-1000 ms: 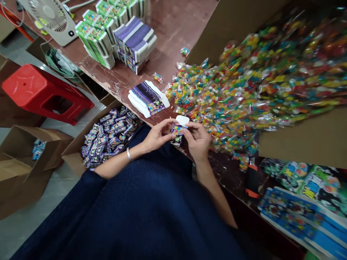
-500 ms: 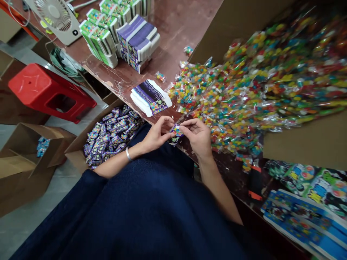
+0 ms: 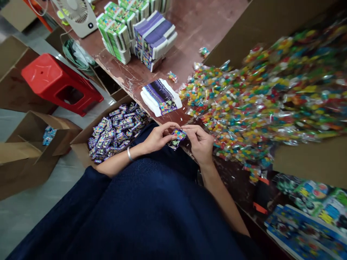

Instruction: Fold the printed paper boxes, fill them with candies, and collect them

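Observation:
A small purple printed box [image 3: 176, 138] is pinched between both my hands just off the table's front edge. My left hand [image 3: 158, 137] grips its left side, fingers curled, a silver bracelet on the wrist. My right hand [image 3: 200, 142] holds its right end with fingertips pressed on it. Just beyond lies a short stack of flat purple box blanks [image 3: 161, 97] on the brown table [image 3: 189, 25]. A big heap of clear sachets of coloured candy [image 3: 260, 97] spreads to the right of my hands.
An open carton [image 3: 116, 131] full of finished purple boxes stands at my left knee. Stacks of green [image 3: 115, 34] and purple [image 3: 154, 38] flat boxes sit at the back, with a small fan [image 3: 74, 12]. A red stool [image 3: 59, 85] and open cartons [image 3: 32, 144] stand on the floor.
The white flap that stood up from the box a second ago is folded down. My hands stay together on the box; the view has shifted slightly.

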The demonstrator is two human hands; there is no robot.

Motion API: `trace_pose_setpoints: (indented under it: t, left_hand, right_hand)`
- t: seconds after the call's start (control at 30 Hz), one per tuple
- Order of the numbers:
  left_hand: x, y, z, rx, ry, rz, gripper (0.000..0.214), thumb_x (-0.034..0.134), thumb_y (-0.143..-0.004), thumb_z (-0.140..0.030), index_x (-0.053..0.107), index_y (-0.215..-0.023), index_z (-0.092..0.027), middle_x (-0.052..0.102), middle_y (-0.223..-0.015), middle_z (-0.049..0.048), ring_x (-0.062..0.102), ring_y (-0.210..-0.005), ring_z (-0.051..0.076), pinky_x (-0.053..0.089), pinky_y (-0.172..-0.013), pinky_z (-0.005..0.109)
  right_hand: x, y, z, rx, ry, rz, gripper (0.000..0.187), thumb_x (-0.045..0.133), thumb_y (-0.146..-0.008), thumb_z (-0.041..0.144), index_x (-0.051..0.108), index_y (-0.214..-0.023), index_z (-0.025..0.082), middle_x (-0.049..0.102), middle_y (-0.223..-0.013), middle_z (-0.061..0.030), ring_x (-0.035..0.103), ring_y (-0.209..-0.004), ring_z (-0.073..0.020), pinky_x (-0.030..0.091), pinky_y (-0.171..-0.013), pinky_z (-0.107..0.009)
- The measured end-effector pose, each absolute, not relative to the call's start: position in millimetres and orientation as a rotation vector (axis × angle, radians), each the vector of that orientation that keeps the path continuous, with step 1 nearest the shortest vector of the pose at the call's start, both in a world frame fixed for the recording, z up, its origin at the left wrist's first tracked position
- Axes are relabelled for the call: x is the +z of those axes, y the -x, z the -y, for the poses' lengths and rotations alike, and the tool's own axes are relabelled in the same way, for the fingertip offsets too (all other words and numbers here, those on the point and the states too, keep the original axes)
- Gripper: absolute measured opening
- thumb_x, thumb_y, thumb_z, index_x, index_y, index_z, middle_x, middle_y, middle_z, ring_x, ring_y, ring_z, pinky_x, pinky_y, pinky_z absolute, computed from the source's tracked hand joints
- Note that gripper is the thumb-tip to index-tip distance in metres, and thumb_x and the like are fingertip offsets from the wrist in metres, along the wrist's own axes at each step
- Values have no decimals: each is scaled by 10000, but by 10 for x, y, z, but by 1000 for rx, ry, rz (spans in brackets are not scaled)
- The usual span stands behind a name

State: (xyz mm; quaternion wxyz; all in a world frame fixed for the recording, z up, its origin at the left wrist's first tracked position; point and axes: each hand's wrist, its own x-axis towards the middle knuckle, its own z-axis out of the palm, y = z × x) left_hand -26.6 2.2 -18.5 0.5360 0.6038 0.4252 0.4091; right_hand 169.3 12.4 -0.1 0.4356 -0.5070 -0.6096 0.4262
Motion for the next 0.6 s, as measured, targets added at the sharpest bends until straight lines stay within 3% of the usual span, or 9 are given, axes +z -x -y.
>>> trace_pose_setpoints:
  t: [0.07, 0.13, 0.3, 0.43, 0.6]
  left_hand:
    - [-200, 482, -12, 997, -1593, -1131, 277, 642, -978, -207, 638, -1255, -196, 723, -1147, 82, 707, -958, 170, 621, -835, 303]
    - [-225, 810, -20, 1008, -1799, -1353, 293, 594, -981, -142, 658, -1256, -218, 715, -1182, 82, 693, -1070, 197, 607, -936, 354]
    - [-404, 1616, -169, 815, -1978, -1930, 411, 579, -944, -90, 665, -1310, -254, 664, -1248, 102, 664, -1106, 238, 588, -967, 424]
    - [-491, 1594, -401, 936, -2092, -1871, 466, 670, -933, -181, 600, -1393, -203, 614, -1345, 147, 587, -1263, 292, 504, -1114, 504]
    - [-386, 964, -725, 794, -2269, -1712, 343, 692, -957, -318, 658, -1263, -166, 684, -1238, 153, 590, -1200, 310, 486, -1078, 478]
  right_hand:
    - [-45, -1735, -89, 1140, 1263, 1520, 253, 659, -980, 437, 783, -1096, 249, 756, -1238, -90, 735, -1088, -229, 647, -820, -362]
    - [-100, -1797, -83, 1169, 1305, 1429, 379, 698, -950, 459, 720, -1278, 272, 741, -1282, -95, 745, -1075, -229, 662, -738, -334]
    - [-206, -1866, -111, 1157, 1432, 1308, 286, 722, -926, 457, 765, -1069, 213, 796, -963, -67, 762, -810, -187, 657, -663, -305]
    - [-248, -1801, -109, 1232, 1427, 1350, 292, 708, -932, 462, 768, -1057, 205, 796, -943, -58, 754, -770, -169, 655, -698, -313]
    - [-355, -1719, -228, 1247, 1462, 1387, 358, 697, -916, 493, 756, -1100, 191, 775, -881, -49, 739, -723, -169, 647, -695, -325]
